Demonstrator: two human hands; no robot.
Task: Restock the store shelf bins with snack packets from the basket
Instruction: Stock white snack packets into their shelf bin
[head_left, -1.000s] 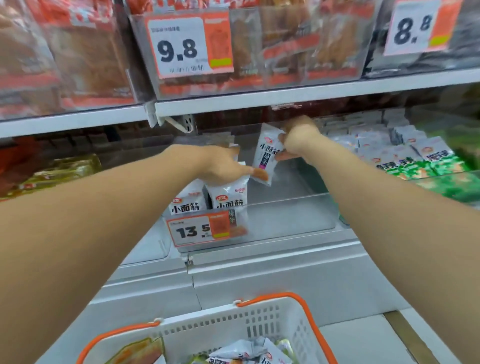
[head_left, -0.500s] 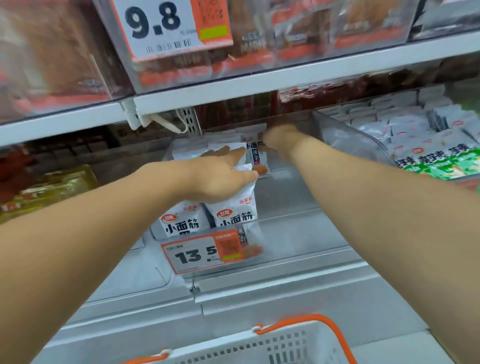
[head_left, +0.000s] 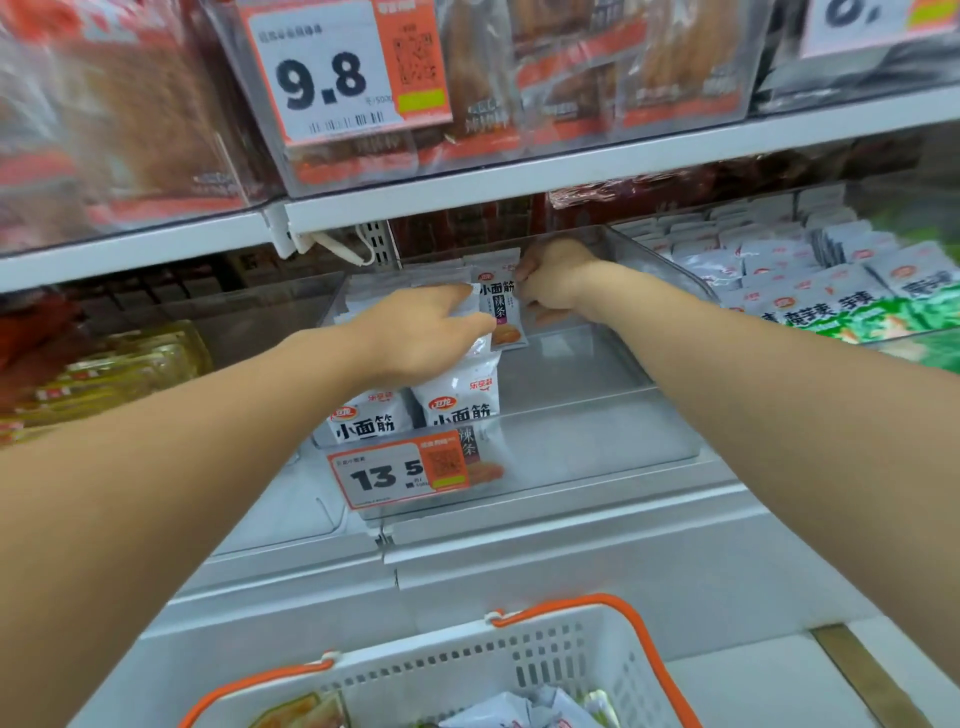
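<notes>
1. While both hands reach into the clear shelf bin (head_left: 670, 415) behind the 13.5 price tag (head_left: 402, 473), the restocking looks partly done: white spicy-strip packets (head_left: 460, 397) stand in rows along the bin's left side, and its right half shows bare floor.
2. The right hand (head_left: 553, 280), fingers curled, pinches one upright snack packet (head_left: 501, 301) at its right edge, deep in the bin, just behind the standing rows.
3. The left hand (head_left: 431, 332) rests with fingers fairly straight on top of the rear packets, apparently steadying them; it grips nothing that I can see.
4. Below, the white basket (head_left: 519, 665) with orange handles holds more packets, so, as I judge it, further trips are left.
5. A neighbouring bin of green-and-white packets (head_left: 831, 291) to the right appears well filled.
</notes>
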